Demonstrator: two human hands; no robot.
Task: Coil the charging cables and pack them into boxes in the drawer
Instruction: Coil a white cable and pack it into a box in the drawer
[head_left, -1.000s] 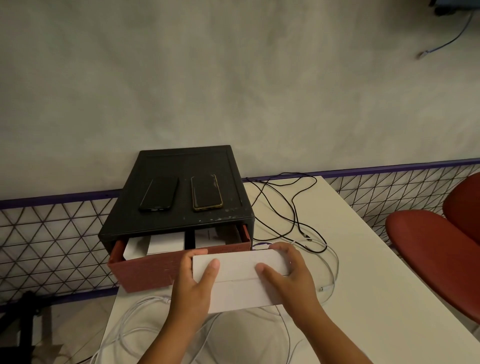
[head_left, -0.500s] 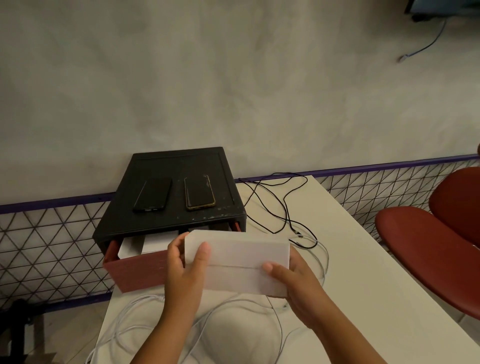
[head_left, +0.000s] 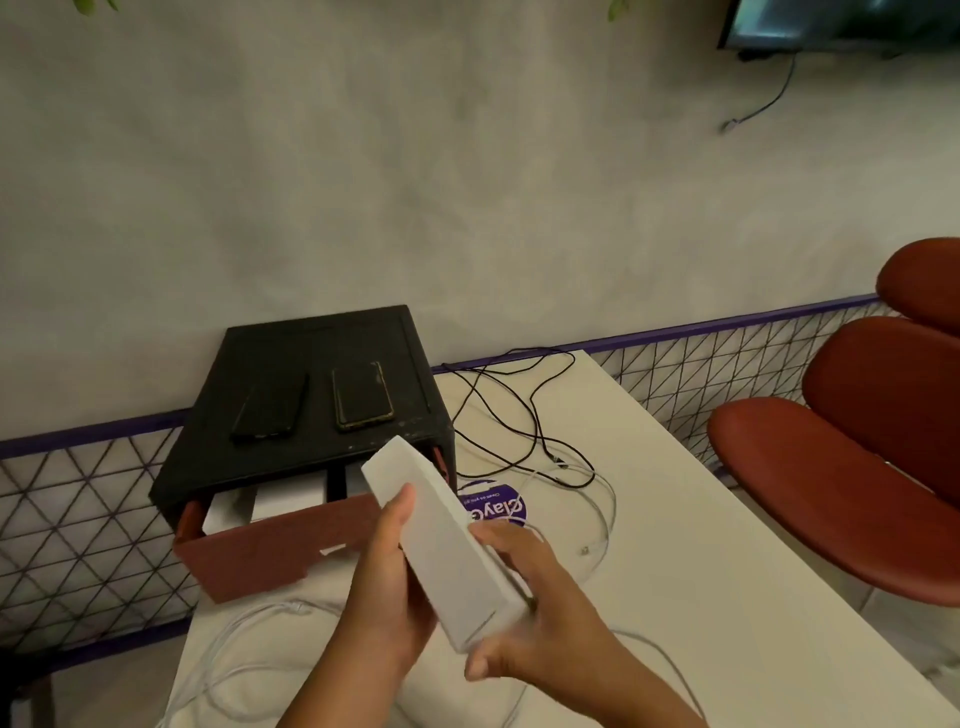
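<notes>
I hold a long white box (head_left: 441, 540) in the air over the table, tilted with its far end pointing at the drawer. My left hand (head_left: 387, 582) grips its left side, thumb up along the edge. My right hand (head_left: 524, 618) cups its near end from below and the right. The red drawer (head_left: 270, 551) stands pulled out of the black cabinet (head_left: 322, 415), with white boxes (head_left: 260, 506) inside. White cables (head_left: 249, 654) lie loose on the table in front, and black cables (head_left: 519, 415) run behind to the right.
Two phones (head_left: 358, 395) lie on top of the cabinet. A purple round sticker (head_left: 498, 506) shows on the white table (head_left: 701, 571). A red chair (head_left: 841, 467) stands at the right. A wire grid fence runs along the wall.
The box was lifted off the table in front of the drawer and turned from lying crosswise to pointing endwise at the drawer. The sticker under it came into view.
</notes>
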